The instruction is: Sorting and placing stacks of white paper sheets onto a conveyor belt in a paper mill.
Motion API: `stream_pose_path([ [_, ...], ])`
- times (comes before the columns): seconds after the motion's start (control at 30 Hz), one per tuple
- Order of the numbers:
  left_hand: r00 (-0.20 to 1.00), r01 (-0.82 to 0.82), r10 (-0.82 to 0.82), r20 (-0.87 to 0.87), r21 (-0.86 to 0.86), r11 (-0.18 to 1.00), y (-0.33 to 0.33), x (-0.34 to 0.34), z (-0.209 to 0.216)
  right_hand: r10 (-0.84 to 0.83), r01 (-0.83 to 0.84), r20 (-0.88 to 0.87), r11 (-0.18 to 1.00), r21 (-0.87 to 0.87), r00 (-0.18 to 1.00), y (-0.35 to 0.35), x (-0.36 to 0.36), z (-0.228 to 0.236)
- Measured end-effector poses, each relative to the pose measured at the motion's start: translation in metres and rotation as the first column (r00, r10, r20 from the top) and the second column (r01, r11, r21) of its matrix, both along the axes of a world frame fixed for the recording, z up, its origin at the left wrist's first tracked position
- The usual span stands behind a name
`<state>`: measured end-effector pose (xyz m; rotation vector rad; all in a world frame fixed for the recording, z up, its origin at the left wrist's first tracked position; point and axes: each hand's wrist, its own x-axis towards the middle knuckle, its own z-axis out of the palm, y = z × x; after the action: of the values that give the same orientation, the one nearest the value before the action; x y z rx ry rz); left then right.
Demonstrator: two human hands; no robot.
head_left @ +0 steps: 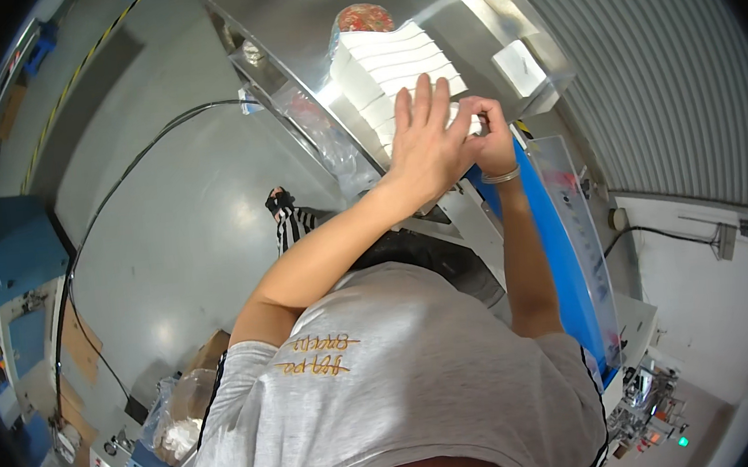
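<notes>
Rows of white, flat, layered pieces (pixel 394 58) lie on a shiny steel worktop (pixel 283 6); their exact kind I cannot make out. My left hand (pixel 426 135) rests flat over the near end of these rows, fingers stretched out and slightly apart. Close beside it, my right hand (pixel 492 139) is curled, with thumb and forefinger pinched at a small white piece (pixel 469 118) on the right end of the rows. Part of that piece is hidden by the fingers. A bangle circles my right wrist.
A round red-patterned thing (pixel 364 18) sits behind the rows. On the worktop's right lies a white square block (pixel 518 68). Clear plastic film (pixel 330 135) hangs along its left edge. Nearer me on the right runs a blue strip (pixel 558 253) beside a transparent panel (pixel 581 242).
</notes>
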<state>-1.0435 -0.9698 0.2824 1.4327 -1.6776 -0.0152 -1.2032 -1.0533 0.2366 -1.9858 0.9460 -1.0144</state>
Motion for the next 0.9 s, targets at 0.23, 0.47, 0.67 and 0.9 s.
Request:
stream_pose_path([
  [0.23,0.963,-0.152,0.117,0.243,0.131,0.98,-0.017,-0.011,-0.009,-0.028,0.045,-0.043,0.872,0.488,0.999,-0.012,-0.035,0.016],
  [0.47,0.971,-0.068,0.025,0.239,0.172,0.983,-0.023,0.002,-0.006,-0.283,0.391,-0.271,0.629,0.672,0.92,-0.062,-0.051,0.019],
  [0.67,0.982,-0.115,0.103,0.155,0.072,0.991,-0.028,0.004,-0.017,-0.527,0.306,-0.52,0.838,-0.453,0.672,-0.087,-0.054,-0.002],
  [0.9,0.982,-0.067,0.072,0.175,-0.034,0.997,-0.029,0.013,-0.022,-0.071,0.103,-0.17,0.978,0.184,0.983,-0.029,-0.004,0.025],
])
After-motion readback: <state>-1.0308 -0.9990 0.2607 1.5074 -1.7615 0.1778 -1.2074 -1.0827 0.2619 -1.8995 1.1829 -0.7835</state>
